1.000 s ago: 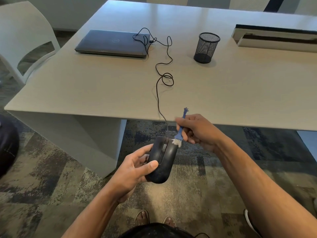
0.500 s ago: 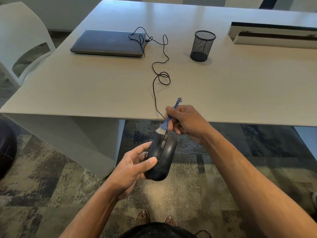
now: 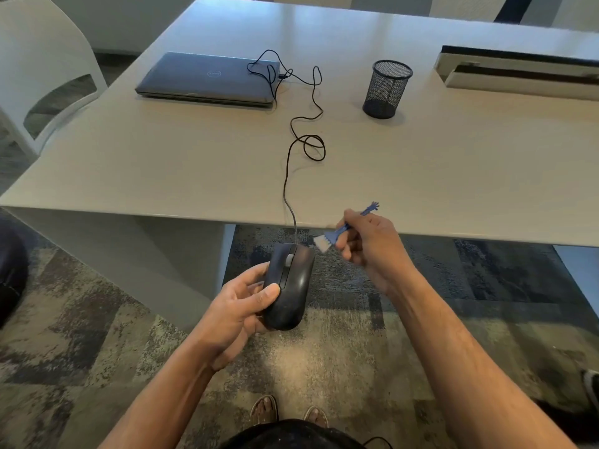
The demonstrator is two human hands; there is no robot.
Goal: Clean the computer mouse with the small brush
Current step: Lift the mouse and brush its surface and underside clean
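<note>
A black wired computer mouse (image 3: 291, 286) is held below the table's front edge, top side up, with my left hand (image 3: 240, 307) gripping its left flank and the thumb on its back. My right hand (image 3: 372, 246) pinches a small blue brush (image 3: 337, 234) with white bristles. The bristles sit just right of the mouse's front, a little apart from it. The mouse's black cable (image 3: 290, 176) runs up over the table edge, loops, and reaches the laptop.
A closed grey laptop (image 3: 210, 79) lies at the back left of the pale table (image 3: 453, 176). A black mesh pen cup (image 3: 385, 89) stands at the back centre. A white slotted box (image 3: 518, 72) sits far right, a white chair (image 3: 42, 66) left. Patterned carpet below.
The brush swept from the mouse's right front to its front tip, then lifted off to the right. My left hand kept the mouse nearly still.
</note>
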